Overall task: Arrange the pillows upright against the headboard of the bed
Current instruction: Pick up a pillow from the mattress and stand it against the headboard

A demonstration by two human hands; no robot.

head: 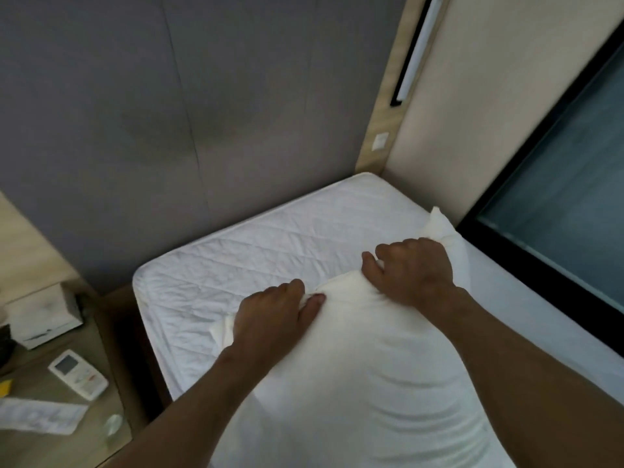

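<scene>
A white pillow [364, 373] lies on the quilted white mattress [270, 251], its far edge pointing toward the grey padded headboard [202, 113]. My left hand [277, 315] grips the pillow's far edge near its left corner. My right hand [412, 268] grips the same edge further right, fingers curled over the fabric. One pillow corner [439, 221] sticks up beyond my right hand. A strip of bare mattress separates the pillow from the headboard. No second pillow is in view.
A wooden bedside table [44, 444] stands at the left with a white box [44, 315], a remote control [79, 373] and a paper strip [40, 417]. A dark-framed window [557, 197] runs along the bed's right side. A wall light [417, 49] hangs above the far corner.
</scene>
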